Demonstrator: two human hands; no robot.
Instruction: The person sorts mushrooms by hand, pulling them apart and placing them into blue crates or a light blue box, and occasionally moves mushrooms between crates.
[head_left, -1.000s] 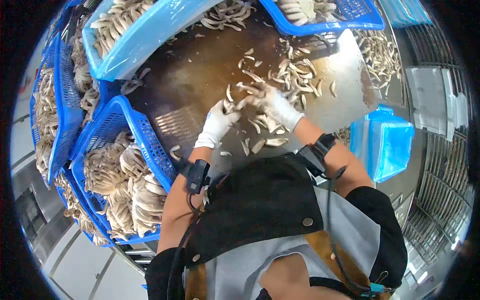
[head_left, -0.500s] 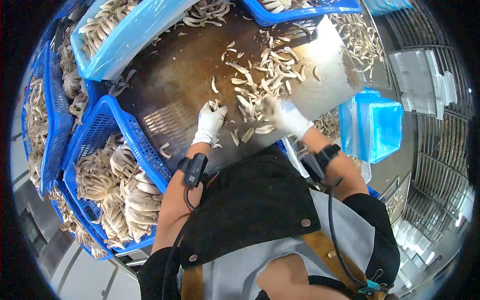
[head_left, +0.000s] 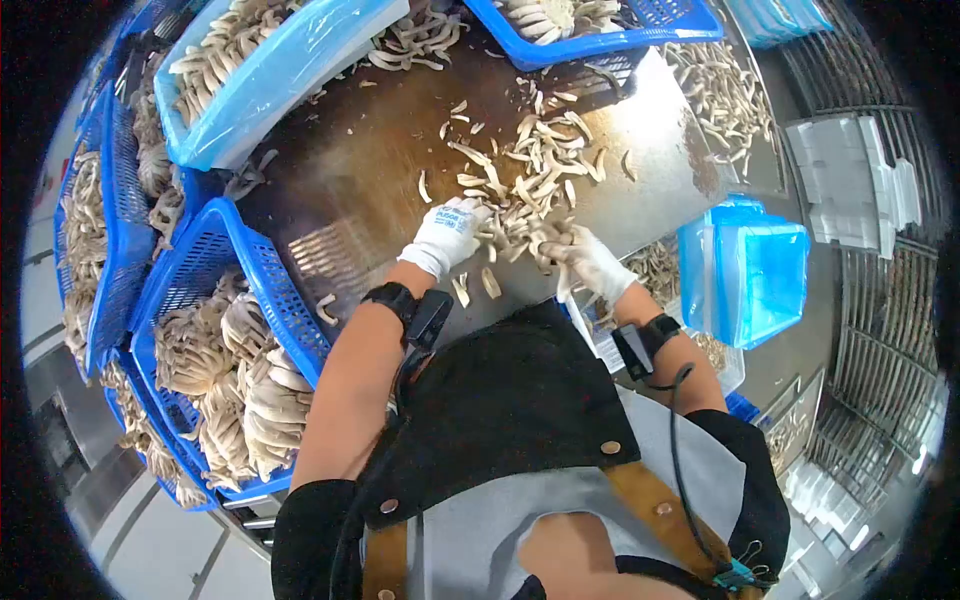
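Loose strips of pale mushroom (head_left: 545, 150) lie heaped on the metal tabletop (head_left: 370, 150). My left hand (head_left: 447, 235), in a white glove with blue print, is at the left edge of the heap. Its fingers are curled in, back of the hand up, and what is under the fingertips is hidden. On the heap's near right side is my right hand (head_left: 592, 264), also gloved, with its fingers closed around some mushroom pieces (head_left: 556, 246). A few single strips lie on the near side, between the two hands.
Blue baskets (head_left: 270, 285) of mushroom clusters stand on the left. A blue-lined box (head_left: 290, 85) of mushrooms is at the back left, another blue basket (head_left: 600, 38) at the back. To the right are a blue plastic-lined bin (head_left: 745, 265) and more mushroom pieces (head_left: 720, 95).
My left hand has moved right and turned back-up at the heap; the strip it held is no longer visible. My right hand has shifted slightly down and right. The near strips are gathered closer together.
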